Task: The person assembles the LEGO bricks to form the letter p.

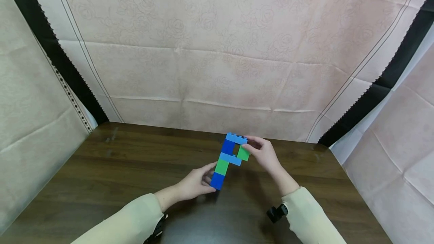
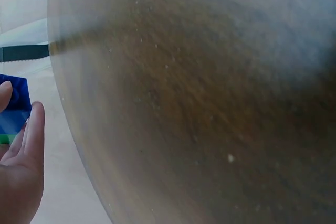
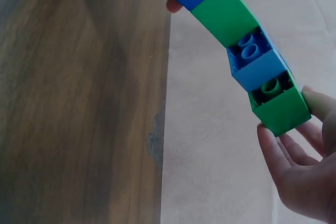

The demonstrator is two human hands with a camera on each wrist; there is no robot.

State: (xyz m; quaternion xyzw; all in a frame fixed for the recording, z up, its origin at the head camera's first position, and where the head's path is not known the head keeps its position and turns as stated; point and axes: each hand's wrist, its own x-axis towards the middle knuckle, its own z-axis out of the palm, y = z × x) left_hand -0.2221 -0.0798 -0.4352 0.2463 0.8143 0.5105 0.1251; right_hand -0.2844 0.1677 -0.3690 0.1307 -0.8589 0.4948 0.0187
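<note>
A stepped structure of blue and green toy building bricks (image 1: 230, 159) slants above the table between both hands. At its lower end the left hand (image 1: 191, 184) holds the dark blue brick (image 1: 217, 181), thumb on one side and fingers on the other. A green brick (image 1: 222, 166) sits directly above that one. Near the top, the right hand (image 1: 266, 155) pinches the outer green brick (image 1: 243, 153), below the light blue top brick (image 1: 236, 138). Hollow undersides with round tubes show in the right wrist view, where the right fingertips (image 3: 265, 129) touch the end green brick (image 3: 283, 111).
The dark brown wooden table (image 1: 118, 168) spreads beneath both hands, its far edge just behind the bricks. Pale patterned cloth (image 1: 217, 48) hangs behind and at the sides, with black strips (image 1: 61, 52) along its seams. A black wrist device (image 1: 276, 213) sits at the right sleeve.
</note>
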